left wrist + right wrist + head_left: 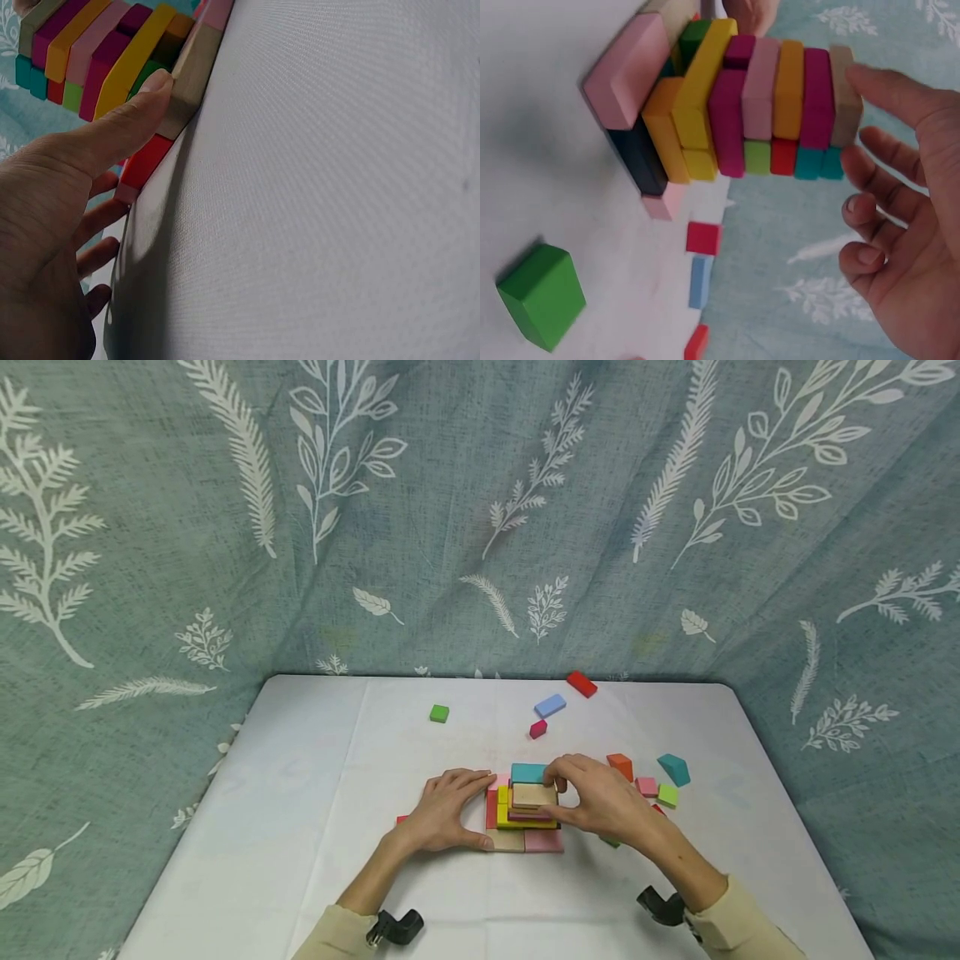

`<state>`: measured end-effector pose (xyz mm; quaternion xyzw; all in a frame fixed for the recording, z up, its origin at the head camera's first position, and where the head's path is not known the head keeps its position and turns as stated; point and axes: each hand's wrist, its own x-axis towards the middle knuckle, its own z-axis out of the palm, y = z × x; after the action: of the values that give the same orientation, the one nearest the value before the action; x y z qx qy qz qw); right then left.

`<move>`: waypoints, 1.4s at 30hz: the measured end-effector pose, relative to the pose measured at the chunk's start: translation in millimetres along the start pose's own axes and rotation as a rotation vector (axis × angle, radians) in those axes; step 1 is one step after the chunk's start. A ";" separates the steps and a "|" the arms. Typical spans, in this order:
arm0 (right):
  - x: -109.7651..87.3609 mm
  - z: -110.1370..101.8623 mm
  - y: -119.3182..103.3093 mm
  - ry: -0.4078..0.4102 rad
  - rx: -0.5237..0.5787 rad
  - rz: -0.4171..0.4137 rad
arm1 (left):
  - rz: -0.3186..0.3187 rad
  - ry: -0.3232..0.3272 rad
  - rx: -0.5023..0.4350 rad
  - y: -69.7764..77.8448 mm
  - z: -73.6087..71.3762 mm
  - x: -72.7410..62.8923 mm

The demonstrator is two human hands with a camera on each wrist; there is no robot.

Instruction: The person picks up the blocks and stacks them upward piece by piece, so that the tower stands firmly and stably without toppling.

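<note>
- So the stack of coloured blocks [757,105] is sitting on the white tabletop [300,760], right between the hands.
- Left hand [447,814] is on the stack's left side, down low. Fingers spread, thumb tip touching the bottom wooden block [506,841] at the near edge, fingertips by the far left corner.
- Right hand [600,797] is up at the top right. Looks like thumb and index are pinching the right end of the top wooden block [535,796]; the other fingers are curled loosely, off the stack.
- That block lies flat as the highest layer, just nearer the person than the 2 teal blocks [808,163].
- Bottom layer has a pink block [543,841] right beside the wooden one.
- Beyond the stack, 4 loose pieces: green block [439,713], magenta block [538,729], blue block [551,706], red block [582,684].
- More loose stuff near the right hand, like an orange block [620,766] and a teal piece [674,769].
</note>
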<state>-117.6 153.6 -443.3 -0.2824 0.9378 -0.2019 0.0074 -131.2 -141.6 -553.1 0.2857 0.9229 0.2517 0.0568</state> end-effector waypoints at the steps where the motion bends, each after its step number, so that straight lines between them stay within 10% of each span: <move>1: -0.3 -1.9 1.7 -0.002 0.020 0.001 | 0.001 0.000 -0.001 -0.1 -0.1 0.0; 12: -14.8 -32.8 82.0 -0.076 0.281 0.174 | -0.023 -0.025 0.012 0.3 -0.4 0.3; 21: -40.8 -13.8 160.3 -0.168 0.298 0.376 | 0.004 0.002 0.003 0.2 -1.2 -0.2; 42: -48.7 5.0 171.6 -0.138 0.216 0.365 | -0.021 -0.019 0.008 2.4 -1.9 0.6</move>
<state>-166.4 307.9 -518.6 -0.1186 0.9436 -0.2766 0.1379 -130.9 -140.4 -550.2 0.2785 0.9264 0.2445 0.0670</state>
